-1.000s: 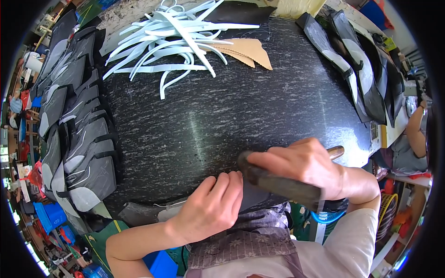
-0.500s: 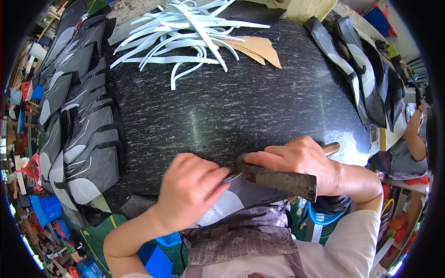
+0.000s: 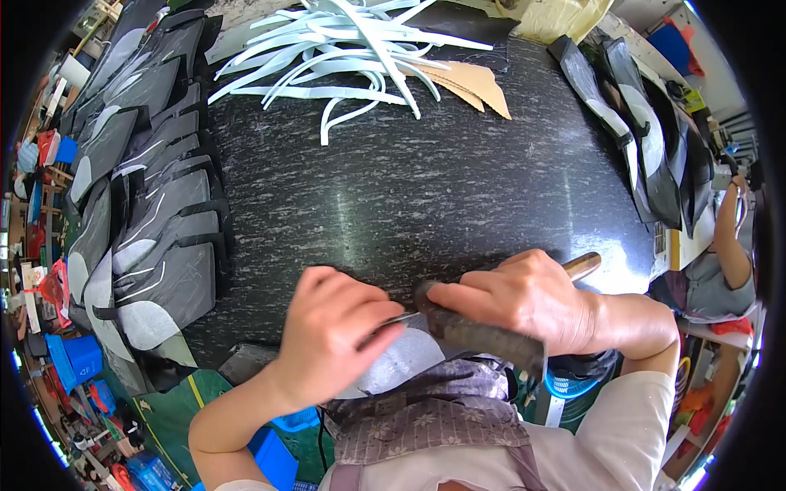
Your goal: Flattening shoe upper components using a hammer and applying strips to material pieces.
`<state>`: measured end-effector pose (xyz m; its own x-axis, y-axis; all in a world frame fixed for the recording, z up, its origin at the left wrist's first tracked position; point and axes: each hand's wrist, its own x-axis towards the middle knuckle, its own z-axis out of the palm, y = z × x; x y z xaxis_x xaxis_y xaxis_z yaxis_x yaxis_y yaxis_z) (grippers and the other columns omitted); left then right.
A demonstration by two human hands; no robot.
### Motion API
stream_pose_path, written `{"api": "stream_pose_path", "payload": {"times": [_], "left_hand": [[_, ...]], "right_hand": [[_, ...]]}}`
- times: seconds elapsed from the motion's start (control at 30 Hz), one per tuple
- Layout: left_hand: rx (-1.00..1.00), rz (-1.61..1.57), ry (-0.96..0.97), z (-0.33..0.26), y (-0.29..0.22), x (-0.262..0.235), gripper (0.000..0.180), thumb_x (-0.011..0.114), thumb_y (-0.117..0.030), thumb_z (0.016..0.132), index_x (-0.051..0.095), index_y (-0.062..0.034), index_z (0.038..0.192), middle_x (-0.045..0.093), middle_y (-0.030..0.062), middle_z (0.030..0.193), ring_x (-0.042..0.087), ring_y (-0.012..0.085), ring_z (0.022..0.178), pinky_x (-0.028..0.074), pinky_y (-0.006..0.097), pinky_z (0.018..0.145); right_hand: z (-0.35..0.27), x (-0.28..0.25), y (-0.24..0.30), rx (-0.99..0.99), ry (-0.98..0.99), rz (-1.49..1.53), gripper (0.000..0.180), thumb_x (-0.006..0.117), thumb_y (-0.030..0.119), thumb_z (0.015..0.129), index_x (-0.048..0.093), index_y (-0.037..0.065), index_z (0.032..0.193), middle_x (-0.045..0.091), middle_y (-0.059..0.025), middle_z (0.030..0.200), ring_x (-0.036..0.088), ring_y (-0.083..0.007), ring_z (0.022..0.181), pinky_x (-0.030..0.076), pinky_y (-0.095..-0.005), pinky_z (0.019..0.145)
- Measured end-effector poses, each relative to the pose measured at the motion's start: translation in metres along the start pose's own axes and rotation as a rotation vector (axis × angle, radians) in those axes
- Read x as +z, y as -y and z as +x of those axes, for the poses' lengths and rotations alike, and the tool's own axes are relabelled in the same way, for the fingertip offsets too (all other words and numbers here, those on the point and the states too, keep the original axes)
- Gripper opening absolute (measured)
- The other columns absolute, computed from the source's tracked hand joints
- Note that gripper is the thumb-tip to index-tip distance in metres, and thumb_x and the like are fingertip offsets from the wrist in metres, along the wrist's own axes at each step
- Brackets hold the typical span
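Note:
At the table's near edge my left hand point(image 3: 332, 331) is closed, thumb and fingers pinching the edge of a dark, leather-like piece point(image 3: 403, 358) with a pale grey rounded patch. Part of that piece lies under my left fingers and the hammer. My right hand point(image 3: 520, 296) grips a hammer point(image 3: 485, 334) close to its dark metal head, index finger stretched along the metal. Its wooden handle sticks out behind the hand to the right. The hammer's rounded end is right beside my left fingertips, over the piece's edge; whether they touch I cannot tell.
Similar dark pieces point(image 3: 168, 286) with grey patches overlap along the table's left side, and more point(image 3: 647, 139) stand at the far right. Pale blue strips point(image 3: 352, 49) lie heaped at the back beside tan zigzag-edged pieces point(image 3: 471, 82). Another person point(image 3: 720, 270) is off to the right.
The hammer head has tipped, its wide end dropping toward my body. My left hand keeps its pinch on the piece. The whole view has shifted slightly.

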<state>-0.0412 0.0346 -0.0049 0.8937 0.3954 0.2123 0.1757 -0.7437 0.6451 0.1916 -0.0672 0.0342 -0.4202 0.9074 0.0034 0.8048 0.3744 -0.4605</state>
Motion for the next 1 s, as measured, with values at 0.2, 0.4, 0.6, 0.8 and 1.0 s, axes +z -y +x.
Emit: {"api": "stream_pose_path", "payload": {"times": [0.2,0.4,0.6,0.8,1.0], "left_hand": [[0.088,0.086,-0.022,-0.009,-0.007,0.012,0.016,0.076,-0.005,0.073,0.069,-0.0054,0.087,0.063,0.0056,0.088,0.062,0.0216,0.074,0.05,0.035,0.064],[0.029,-0.12,-0.085,-0.004,-0.003,0.016,0.015,0.073,0.002,0.076,0.069,-0.003,0.089,0.061,0.0066,0.087,0.062,0.0225,0.072,0.051,0.034,0.055],[0.088,0.094,0.125,0.043,-0.019,0.015,0.017,0.077,-0.009,0.076,0.071,-0.0026,0.09,0.063,0.0082,0.089,0.061,0.0244,0.074,0.049,0.037,0.068],[0.19,0.033,0.094,0.06,-0.019,0.039,0.033,0.075,-0.006,0.076,0.069,0.0002,0.107,0.06,0.0084,0.095,0.059,0.0247,0.078,0.049,0.036,0.068],[0.425,0.426,0.097,0.051,-0.029,0.049,0.034,0.064,-0.006,0.077,0.064,0.0135,0.105,0.06,0.0105,0.099,0.058,0.0198,0.084,0.048,0.029,0.071]], "right_hand": [[0.01,-0.01,0.002,-0.057,-0.132,-0.017,0.011,0.06,0.015,0.085,0.053,0.008,0.09,0.056,-0.0034,0.064,0.064,-0.0202,0.052,0.048,-0.0355,0.039],[-0.019,-0.013,-0.027,0.041,-0.244,0.067,0.029,0.071,0.022,0.081,0.063,0.008,0.104,0.064,-0.0033,0.072,0.066,-0.0225,0.057,0.052,-0.0342,0.047],[-0.051,-0.018,-0.026,0.193,-0.097,0.191,0.03,0.067,0.024,0.087,0.064,0.009,0.113,0.067,-0.0074,0.079,0.069,-0.026,0.064,0.051,-0.0375,0.051],[-0.065,-0.006,-0.031,0.207,-0.164,0.179,0.036,0.064,0.028,0.087,0.061,0.01,0.118,0.061,-0.0058,0.074,0.065,-0.0286,0.06,0.049,-0.0394,0.049],[-0.062,-0.011,-0.034,0.201,-0.137,0.203,0.033,0.064,0.027,0.087,0.062,0.012,0.116,0.062,-0.0058,0.076,0.066,-0.0289,0.062,0.049,-0.0398,0.05]]}}
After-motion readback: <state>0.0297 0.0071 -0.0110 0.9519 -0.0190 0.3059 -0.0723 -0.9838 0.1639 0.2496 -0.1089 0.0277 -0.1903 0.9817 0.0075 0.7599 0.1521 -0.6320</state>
